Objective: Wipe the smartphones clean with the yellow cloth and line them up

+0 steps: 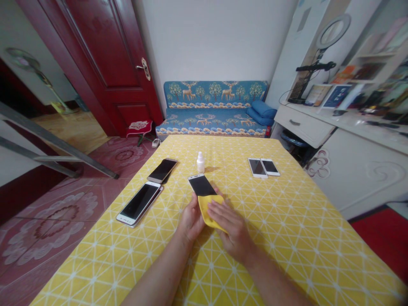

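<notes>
Yellow cloth covers the lower part of a phone above the middle of the table. The left hand is closed around this phone; the right hand lies on the cloth, fingers together, but whether it grips I cannot tell. Toward the far edge stands a bottle; other phones lie along the left edge.

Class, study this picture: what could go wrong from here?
The white-framed rectangular phone could slip from the left grip as the right grip rests on the plain yellow cloth over its lower end. The small white cylindrical bottle stands upright just beyond it and might be knocked over. The large white rectangular phone lies near the yellow-patterned table's edge; a bump could send it off.
</notes>
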A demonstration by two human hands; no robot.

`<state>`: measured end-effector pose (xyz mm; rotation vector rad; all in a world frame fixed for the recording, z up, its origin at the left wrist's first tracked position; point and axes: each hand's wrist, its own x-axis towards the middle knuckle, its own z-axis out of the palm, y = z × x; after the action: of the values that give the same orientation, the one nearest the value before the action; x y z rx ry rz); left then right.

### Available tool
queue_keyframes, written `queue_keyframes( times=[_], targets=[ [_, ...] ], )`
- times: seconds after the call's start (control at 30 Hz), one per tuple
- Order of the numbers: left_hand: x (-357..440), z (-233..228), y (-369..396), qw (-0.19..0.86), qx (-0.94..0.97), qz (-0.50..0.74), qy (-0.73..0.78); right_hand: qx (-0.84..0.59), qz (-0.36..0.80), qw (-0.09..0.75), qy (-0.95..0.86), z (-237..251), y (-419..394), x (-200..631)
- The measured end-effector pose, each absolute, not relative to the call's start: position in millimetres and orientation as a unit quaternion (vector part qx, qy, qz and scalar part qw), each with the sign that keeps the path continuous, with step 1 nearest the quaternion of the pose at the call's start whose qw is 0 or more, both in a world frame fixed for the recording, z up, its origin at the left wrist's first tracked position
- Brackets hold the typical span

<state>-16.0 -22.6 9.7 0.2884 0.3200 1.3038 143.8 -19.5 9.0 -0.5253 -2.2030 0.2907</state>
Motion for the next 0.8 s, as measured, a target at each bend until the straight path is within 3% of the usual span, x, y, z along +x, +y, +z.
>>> queue_keyframes(
  times=[0.43, 0.8],
  targets=[
    [-2, 12, -30, 0.764, 0.192, 0.566, 0.244, -0.313, 0.079, 0.432, -0.842, -9, -3, 148],
    [6, 13, -36, 0.764, 0.279, 0.508, 0.283, -0.398, 0.138, 0.475, -0.773, -3, 2, 158]
  ],
)
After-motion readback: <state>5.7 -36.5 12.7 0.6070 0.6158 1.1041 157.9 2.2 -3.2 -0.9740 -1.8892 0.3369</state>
